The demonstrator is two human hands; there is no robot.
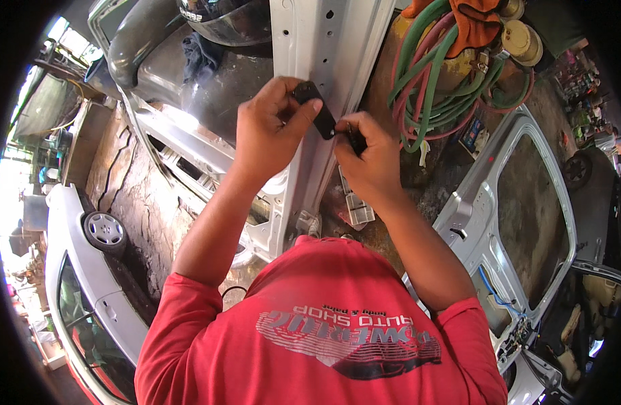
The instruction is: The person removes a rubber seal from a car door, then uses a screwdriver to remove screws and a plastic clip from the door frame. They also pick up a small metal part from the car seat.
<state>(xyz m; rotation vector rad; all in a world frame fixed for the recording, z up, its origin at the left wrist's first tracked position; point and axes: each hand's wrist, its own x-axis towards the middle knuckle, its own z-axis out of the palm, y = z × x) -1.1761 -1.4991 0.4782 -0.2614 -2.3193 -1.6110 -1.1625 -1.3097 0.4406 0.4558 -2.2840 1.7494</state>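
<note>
My left hand (271, 128) grips the upper end of a flat, black, oblong piece (322, 120) between thumb and fingers. Close by its lower end, my right hand (371, 154) has its fingers curled round a small dark object (356, 138), mostly hidden, whose kind I cannot make out. A tiny pale spot shows between the black piece and my right fingertips. Both hands are over a long silver-grey car body panel (309, 57) with a row of holes, running from the top edge down toward my body.
Coiled green and red hoses (425, 88) with an orange cloth (474, 27) lie at upper right. A bare door frame (489, 196) leans at right. A compartmented plastic box (358, 208) sits below my right hand. A dark helmet (233, 23) rests at the top; a silver car (88, 270) stands left.
</note>
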